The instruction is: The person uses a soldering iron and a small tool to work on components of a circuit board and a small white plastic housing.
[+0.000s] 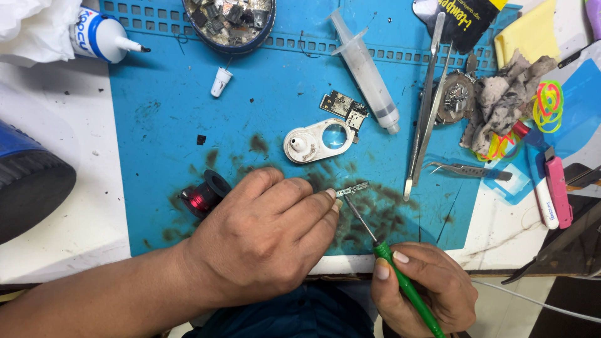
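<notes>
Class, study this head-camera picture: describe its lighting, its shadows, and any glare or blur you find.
Head view: even, bright overhead light; only soft, short shadows under the left hand and right hand; faint sheen on the clear plastic syringe; the stained blue work mat is sharp, no motion blur.

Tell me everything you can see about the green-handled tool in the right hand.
The green-handled tool is a slim precision screwdriver or probe: a translucent green plastic handle and a thin bare metal shaft. The right hand pinches the handle near its upper end, thumb and forefinger on it. The tool slants up and to the left, over the front edge of the blue work mat. Its tip meets the small circuit strip that the left hand holds by its fingertips.
</notes>
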